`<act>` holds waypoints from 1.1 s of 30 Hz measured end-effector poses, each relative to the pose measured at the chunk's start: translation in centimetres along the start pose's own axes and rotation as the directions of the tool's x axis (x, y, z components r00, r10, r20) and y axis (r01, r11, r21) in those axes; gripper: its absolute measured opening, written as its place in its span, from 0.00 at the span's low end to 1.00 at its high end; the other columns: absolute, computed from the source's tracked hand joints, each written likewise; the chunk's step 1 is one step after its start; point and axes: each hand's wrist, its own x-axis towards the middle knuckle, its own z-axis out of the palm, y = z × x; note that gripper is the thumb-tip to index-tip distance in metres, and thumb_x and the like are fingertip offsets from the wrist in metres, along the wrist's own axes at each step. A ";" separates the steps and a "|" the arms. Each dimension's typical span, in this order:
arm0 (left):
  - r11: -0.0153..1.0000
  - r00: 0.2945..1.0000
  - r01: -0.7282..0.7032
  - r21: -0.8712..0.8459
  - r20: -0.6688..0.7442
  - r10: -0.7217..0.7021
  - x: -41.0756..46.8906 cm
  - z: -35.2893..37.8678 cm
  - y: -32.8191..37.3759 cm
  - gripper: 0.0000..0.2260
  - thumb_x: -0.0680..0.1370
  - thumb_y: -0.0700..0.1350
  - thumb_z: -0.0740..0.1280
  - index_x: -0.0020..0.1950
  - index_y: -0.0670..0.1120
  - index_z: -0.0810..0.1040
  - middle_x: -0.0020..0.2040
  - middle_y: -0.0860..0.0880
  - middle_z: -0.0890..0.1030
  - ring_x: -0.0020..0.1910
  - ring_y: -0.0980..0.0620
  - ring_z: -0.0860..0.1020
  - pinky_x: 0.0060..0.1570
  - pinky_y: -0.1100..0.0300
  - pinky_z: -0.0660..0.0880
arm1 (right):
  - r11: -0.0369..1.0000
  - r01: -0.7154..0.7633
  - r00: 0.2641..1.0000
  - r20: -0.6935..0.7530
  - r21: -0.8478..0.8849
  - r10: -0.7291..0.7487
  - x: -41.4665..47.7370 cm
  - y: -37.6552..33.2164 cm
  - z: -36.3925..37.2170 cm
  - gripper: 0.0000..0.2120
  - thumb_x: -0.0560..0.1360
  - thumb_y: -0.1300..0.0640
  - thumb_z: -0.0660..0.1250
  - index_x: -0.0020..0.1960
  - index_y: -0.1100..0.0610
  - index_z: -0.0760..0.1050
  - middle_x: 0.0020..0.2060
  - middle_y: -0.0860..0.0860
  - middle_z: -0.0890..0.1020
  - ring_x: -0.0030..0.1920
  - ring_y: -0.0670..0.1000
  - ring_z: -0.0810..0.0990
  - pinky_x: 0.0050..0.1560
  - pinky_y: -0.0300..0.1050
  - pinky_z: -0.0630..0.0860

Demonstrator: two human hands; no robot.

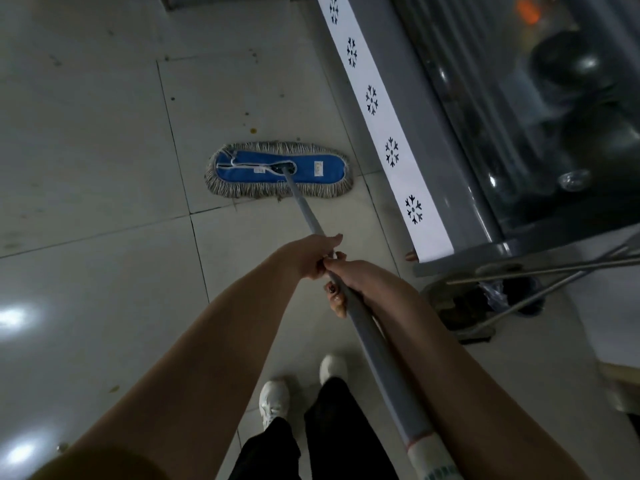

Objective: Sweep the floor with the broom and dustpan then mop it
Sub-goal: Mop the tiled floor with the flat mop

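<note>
Pale tiled floor point(86, 168), flat mop head point(313, 168), white shoes point(273, 401)

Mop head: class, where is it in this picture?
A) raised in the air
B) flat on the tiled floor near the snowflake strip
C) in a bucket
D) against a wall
B: the mop head lies flat on the tiled floor, near the snowflake strip, with the left hand and right hand gripping its handle.
</note>
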 end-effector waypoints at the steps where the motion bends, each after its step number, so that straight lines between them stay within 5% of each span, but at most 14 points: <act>1: 1.000 1.000 0.005 -0.008 0.008 -0.005 0.4 0.0 0.8 0.11 0.78 0.47 0.65 0.41 0.43 0.66 0.32 0.51 0.67 0.18 0.60 0.75 0.27 0.69 0.71 | 1.000 -0.002 1.000 -0.003 0.004 0.002 0.2 -0.9 -0.1 0.22 0.80 0.44 0.58 0.36 0.60 0.66 0.19 0.51 0.70 0.11 0.47 0.66 0.18 0.30 0.66; 7: 0.996 1.000 -0.009 -0.087 0.004 0.010 3.4 -0.2 8.7 0.08 0.78 0.42 0.64 0.40 0.43 0.69 0.32 0.51 0.69 0.18 0.59 0.75 0.25 0.70 0.71 | 0.999 0.014 1.000 0.006 -0.038 -0.014 2.0 -9.3 -1.5 0.20 0.79 0.46 0.60 0.37 0.62 0.67 0.28 0.53 0.70 0.12 0.47 0.67 0.18 0.31 0.67; 14: 0.990 0.998 -0.020 -0.141 -0.057 0.012 7.8 1.7 20.6 0.09 0.79 0.41 0.63 0.39 0.42 0.68 0.35 0.49 0.69 0.17 0.59 0.74 0.17 0.70 0.70 | 0.994 -0.001 0.999 0.033 -0.107 0.005 4.1 -22.3 -5.6 0.22 0.79 0.45 0.59 0.36 0.61 0.67 0.14 0.51 0.70 0.11 0.47 0.67 0.18 0.31 0.68; 23: 0.983 0.995 -0.020 -0.183 -0.103 0.001 11.9 1.8 32.1 0.09 0.79 0.43 0.63 0.40 0.43 0.67 0.36 0.50 0.70 0.15 0.60 0.73 0.16 0.71 0.68 | 0.976 0.034 0.999 0.033 -0.216 -0.028 6.2 -34.8 -7.4 0.19 0.80 0.47 0.60 0.40 0.62 0.68 0.28 0.54 0.71 0.12 0.47 0.68 0.17 0.33 0.69; 28: 0.987 0.995 -0.043 -0.158 -0.100 0.027 13.0 0.9 37.9 0.11 0.80 0.43 0.62 0.38 0.43 0.67 0.34 0.50 0.70 0.14 0.60 0.72 0.16 0.71 0.67 | 0.958 0.072 0.997 0.042 -0.276 -0.063 7.2 -40.9 -7.1 0.20 0.80 0.46 0.58 0.38 0.61 0.66 0.17 0.52 0.71 0.11 0.47 0.67 0.16 0.32 0.67; 31: 0.994 0.996 -0.026 -0.103 -0.088 0.017 13.7 -0.2 41.9 0.11 0.80 0.45 0.62 0.38 0.44 0.68 0.28 0.51 0.75 0.15 0.61 0.72 0.18 0.70 0.67 | 0.966 0.064 0.997 0.051 -0.249 -0.053 8.0 -44.9 -6.5 0.18 0.80 0.46 0.58 0.41 0.60 0.66 0.23 0.53 0.70 0.11 0.47 0.66 0.16 0.32 0.67; 33: 0.993 0.995 -0.020 -0.116 -0.095 0.009 14.3 -1.3 44.3 0.11 0.79 0.45 0.63 0.38 0.44 0.68 0.25 0.52 0.75 0.15 0.61 0.72 0.15 0.72 0.65 | 0.965 0.051 0.998 0.049 -0.258 -0.040 8.5 -47.5 -5.7 0.20 0.80 0.45 0.58 0.39 0.61 0.66 0.18 0.53 0.71 0.11 0.47 0.66 0.16 0.31 0.67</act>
